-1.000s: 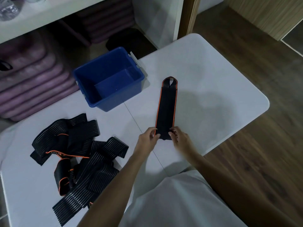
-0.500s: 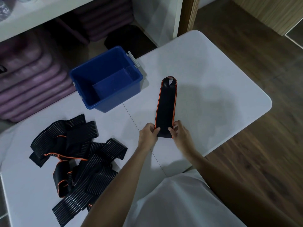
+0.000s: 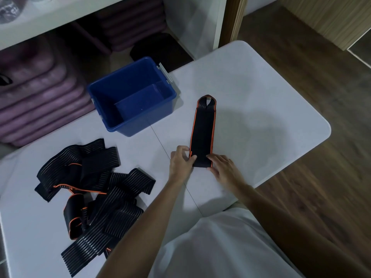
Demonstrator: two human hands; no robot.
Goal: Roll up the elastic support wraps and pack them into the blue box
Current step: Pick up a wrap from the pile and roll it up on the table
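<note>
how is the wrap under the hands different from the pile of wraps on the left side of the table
The wrap under the hands lies alone, stretched out flat and straight; the pile is several wraps tangled and overlapping. The left hand and right hand press on the wrap's near end; nothing touches the pile. The wrap's face looks plain black; the pile shows pale ribbed stripes. Both are black with orange edging, on the white table, outside the blue box.

Both hands pinch wrap near end, blue box empty.
</note>
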